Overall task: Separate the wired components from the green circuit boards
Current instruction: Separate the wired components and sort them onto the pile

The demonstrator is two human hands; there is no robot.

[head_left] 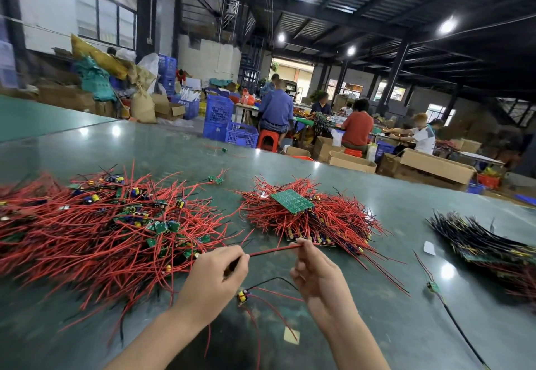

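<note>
Both hands pinch one red wire above a green table.

Left hand at 7 o'clock and right hand at 5 o'clock each grip an end of the red wire, stretched level between them just above the table. Below the hands lies a small yellow part trailing red and black leads. Bare tabletop opens at 4 o'clock, crossed only by a loose black lead, and again toward the far edge at 12 o'clock. A loose heap of separated wired parts fills 9 o'clock, touching the left hand's side. At 1 o'clock, just beyond the right hand, a stack of wired boards carries a green board on top. A dark bundle lies at 3 o'clock, well apart.
</note>
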